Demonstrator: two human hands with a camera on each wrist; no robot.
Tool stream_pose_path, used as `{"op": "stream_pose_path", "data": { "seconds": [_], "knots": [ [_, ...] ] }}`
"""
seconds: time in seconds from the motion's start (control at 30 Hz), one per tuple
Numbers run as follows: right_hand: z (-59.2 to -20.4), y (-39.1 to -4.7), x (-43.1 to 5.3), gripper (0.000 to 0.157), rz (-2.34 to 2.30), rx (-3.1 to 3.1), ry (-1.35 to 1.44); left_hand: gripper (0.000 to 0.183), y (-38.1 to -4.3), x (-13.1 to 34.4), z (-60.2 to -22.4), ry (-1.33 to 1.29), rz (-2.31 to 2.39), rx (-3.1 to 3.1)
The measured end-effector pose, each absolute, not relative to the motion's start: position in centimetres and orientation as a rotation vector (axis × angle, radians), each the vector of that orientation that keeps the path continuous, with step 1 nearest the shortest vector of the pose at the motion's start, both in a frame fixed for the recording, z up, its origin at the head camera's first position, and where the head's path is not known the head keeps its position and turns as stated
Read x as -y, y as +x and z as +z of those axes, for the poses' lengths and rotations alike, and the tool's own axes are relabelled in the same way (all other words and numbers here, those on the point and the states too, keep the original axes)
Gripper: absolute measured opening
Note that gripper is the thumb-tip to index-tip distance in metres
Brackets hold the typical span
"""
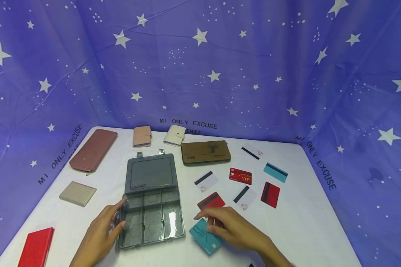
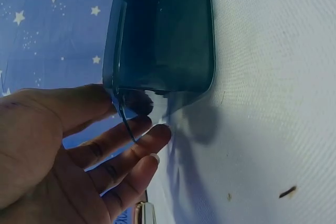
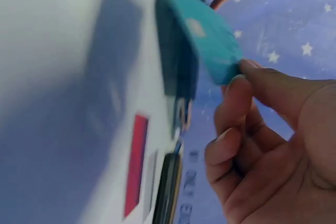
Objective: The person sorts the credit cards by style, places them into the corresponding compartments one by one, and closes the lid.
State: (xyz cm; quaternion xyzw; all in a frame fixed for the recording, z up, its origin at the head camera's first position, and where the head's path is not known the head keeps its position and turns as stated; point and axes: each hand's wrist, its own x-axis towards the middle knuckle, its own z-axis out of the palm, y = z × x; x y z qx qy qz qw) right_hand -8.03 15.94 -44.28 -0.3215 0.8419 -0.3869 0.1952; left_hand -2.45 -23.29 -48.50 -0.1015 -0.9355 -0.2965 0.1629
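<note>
My right hand [image 1: 232, 228] pinches a teal card [image 1: 205, 237] near one edge between thumb and fingers. In the right wrist view that card [image 3: 202, 30] is tilted, lifted off the table. My left hand [image 1: 100, 231] holds the left side of a dark see-through compartment box [image 1: 183, 222], thumb at the rim. The box's lid [image 1: 151, 172] is swung back toward the far side. Its compartments show nothing inside. In the left wrist view the box wall [image 2: 178, 35] stands beside the fingers [image 2: 142, 145], slightly bent. A red card [image 1: 211, 200] lies just beyond my right hand.
Several cards lie at right, including a red VIP card [image 1: 240, 175], a white card [image 1: 206, 181] and a blue card [image 1: 275, 172]. Behind the box are a brown wallet [image 1: 204, 152] and two small card holders. A long wallet [image 1: 93, 150], beige case [image 1: 77, 193] and red booklet [image 1: 36, 247] lie left.
</note>
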Motion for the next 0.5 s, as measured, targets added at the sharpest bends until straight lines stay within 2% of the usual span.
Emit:
{"op": "stream_pose_path", "data": {
  "seconds": [0.33,0.5],
  "knots": [
    [-44.7,-10.0,-9.8,0.031,-1.504,-2.527,-0.83,0.068,-2.4,23.5,-48.5,-0.23,-0.876,2.742],
    [-45.8,-10.4,-7.6,0.032,-1.347,-2.834,-0.856,0.065,-2.5,23.5,-48.6,-0.237,-0.895,2.755]
  ]
}}
